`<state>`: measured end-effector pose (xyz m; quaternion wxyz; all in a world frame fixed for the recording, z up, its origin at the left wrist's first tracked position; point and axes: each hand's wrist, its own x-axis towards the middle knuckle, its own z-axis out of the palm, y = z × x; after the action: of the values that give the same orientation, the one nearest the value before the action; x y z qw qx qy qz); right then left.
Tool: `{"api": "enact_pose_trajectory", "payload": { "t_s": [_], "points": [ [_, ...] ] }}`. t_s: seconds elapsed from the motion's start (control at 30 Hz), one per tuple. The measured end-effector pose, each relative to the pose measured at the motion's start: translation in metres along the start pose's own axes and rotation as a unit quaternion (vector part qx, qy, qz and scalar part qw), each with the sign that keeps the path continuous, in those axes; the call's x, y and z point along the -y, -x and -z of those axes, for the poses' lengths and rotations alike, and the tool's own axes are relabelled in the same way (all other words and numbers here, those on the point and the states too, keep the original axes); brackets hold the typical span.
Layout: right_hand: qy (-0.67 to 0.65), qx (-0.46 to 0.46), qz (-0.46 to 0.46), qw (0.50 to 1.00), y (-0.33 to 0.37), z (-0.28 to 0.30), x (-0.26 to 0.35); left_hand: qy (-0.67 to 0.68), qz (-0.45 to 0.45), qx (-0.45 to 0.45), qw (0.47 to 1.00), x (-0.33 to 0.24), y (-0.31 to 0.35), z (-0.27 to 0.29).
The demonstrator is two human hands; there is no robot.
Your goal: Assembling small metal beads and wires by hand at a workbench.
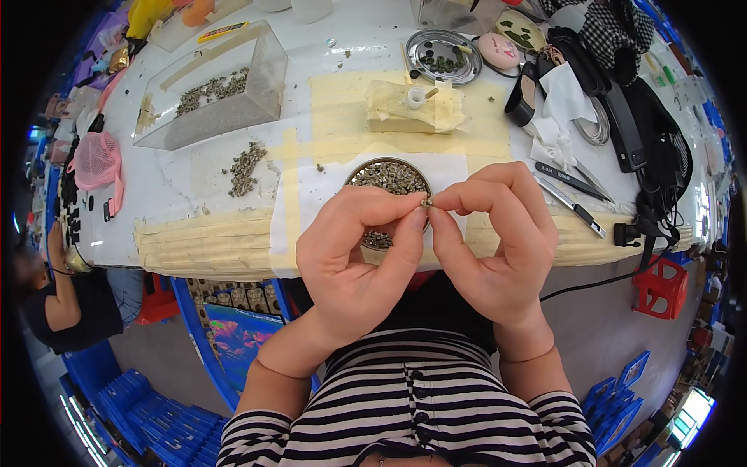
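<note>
Over the front of the table, my left hand (pixel 354 253) and my right hand (pixel 498 241) meet fingertip to fingertip. Between the pinched thumbs and forefingers sits one small metal part (pixel 426 201), brass or grey in tone; it is too small to name. Both hands grip it. Right behind and partly under my fingers stands a round tin (pixel 366 165) full of many similar small metal parts (pixel 393 177). My left hand covers part of the tin. The tin rests on a white sheet (pixel 303 194) taped to the table.
At the left are a clear plastic box (pixel 261 105) and a loose pile of small parts (pixel 246 169). A taped block (pixel 389 117) bears a small white cup (pixel 416 96). Tweezers (pixel 574 180), a craft knife (pixel 572 205) and a round metal dish (pixel 475 62) lie right. Another person (pixel 66 303) sits far left.
</note>
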<state>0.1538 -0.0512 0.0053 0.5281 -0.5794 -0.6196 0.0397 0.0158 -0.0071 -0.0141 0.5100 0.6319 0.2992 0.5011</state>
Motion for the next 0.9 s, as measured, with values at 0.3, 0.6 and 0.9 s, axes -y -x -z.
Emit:
{"api": "enact_pose_trajectory", "payload": {
  "t_s": [0.3,0.6,0.9],
  "points": [
    [0.025,-0.004,0.019,0.999,0.001,-0.002,0.000,-0.115,-0.112,-0.018,0.987,0.004,-0.005,0.000],
    [0.012,-0.017,0.025,0.999,0.003,-0.006,0.000,-0.224,-0.217,-0.030,0.950,0.009,-0.010,0.001],
    [-0.058,0.017,-0.038,0.997,0.007,-0.003,0.005,-0.252,-0.259,-0.048,0.931,0.012,-0.011,0.001]
  ]
}}
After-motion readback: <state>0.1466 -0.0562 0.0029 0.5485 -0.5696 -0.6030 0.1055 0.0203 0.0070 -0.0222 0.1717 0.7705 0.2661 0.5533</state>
